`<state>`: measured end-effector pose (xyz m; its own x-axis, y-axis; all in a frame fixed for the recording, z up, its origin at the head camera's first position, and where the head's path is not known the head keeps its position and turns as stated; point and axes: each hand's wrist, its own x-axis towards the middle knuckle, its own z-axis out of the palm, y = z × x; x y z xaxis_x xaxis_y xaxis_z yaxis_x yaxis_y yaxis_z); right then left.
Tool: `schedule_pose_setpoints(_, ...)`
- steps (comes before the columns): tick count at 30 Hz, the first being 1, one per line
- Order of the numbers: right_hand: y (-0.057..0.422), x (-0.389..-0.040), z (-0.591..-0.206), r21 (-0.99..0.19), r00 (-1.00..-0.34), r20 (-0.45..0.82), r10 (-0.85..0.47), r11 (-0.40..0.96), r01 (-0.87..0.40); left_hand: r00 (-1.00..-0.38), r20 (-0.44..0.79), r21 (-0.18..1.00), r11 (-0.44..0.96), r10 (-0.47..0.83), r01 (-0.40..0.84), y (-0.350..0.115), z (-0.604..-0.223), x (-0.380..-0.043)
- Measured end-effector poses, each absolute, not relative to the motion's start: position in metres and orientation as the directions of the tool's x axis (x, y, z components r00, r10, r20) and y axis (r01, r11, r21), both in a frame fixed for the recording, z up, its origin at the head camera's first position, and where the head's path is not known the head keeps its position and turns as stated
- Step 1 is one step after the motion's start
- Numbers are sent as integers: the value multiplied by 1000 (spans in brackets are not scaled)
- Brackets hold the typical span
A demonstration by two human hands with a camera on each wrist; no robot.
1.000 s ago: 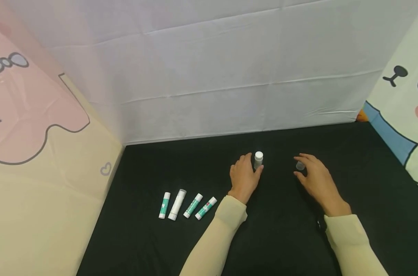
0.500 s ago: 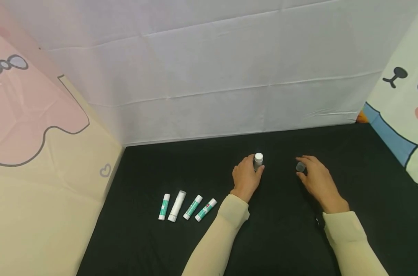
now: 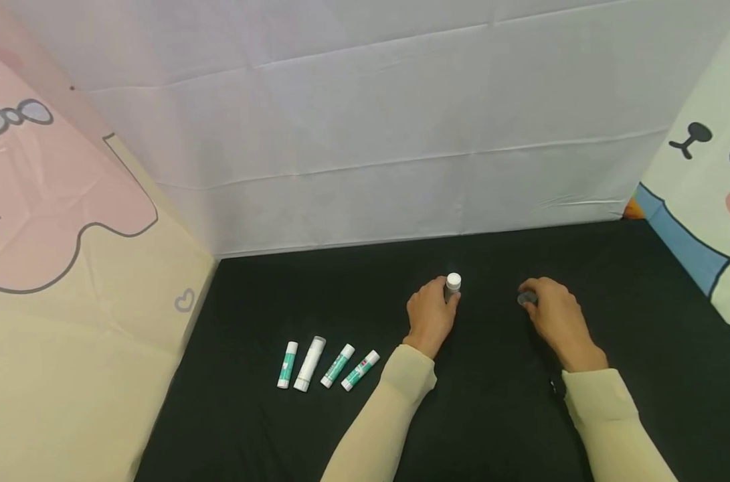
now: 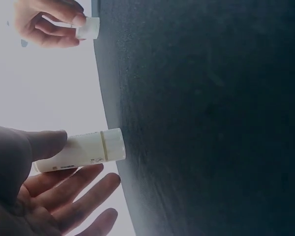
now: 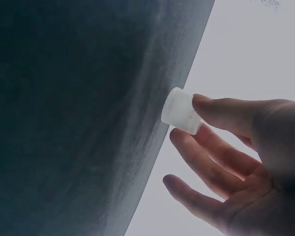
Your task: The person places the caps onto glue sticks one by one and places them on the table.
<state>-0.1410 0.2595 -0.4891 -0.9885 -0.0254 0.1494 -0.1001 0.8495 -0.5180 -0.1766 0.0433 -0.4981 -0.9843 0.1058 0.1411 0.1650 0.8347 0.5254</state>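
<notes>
My left hand [image 3: 429, 313] pinches a white glue stick [image 3: 453, 282] that stands upright on the black table. In the left wrist view, the thumb presses one side of this glue stick [image 4: 83, 151], with the fingers along the other. To the right, my right hand [image 3: 559, 323] pinches a small translucent cap [image 3: 526, 298] at the tabletop. The right wrist view shows the cap [image 5: 181, 112] between thumb and fingers, the lower fingers spread loosely away from it. A gap of bare cloth separates the two hands.
Left of my left arm lie a green-and-white glue stick [image 3: 287, 365], a larger white glue stick [image 3: 310, 363] and two more green-and-white ones. The black tabletop [image 3: 268, 301] ends at a white cloth wall [image 3: 340, 167]. Printed cloths hang on both sides.
My left fingers have closed in on the upright glue stick. My right thumb and fingers have come together on the cap, where earlier they stood apart around it.
</notes>
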Motion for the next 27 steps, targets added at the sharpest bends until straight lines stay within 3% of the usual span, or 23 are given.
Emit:
schedule_pose_setpoints(19,240,-121,-484,-562,-951,307,-22,803,-200,-933,333,459,840,139,289,28,-496,-153)
schedule_pose_setpoints(27,231,-114,-483,-556,-917,395,-54,781,-286,-883,438,334,881,170,335,20,-494,-136)
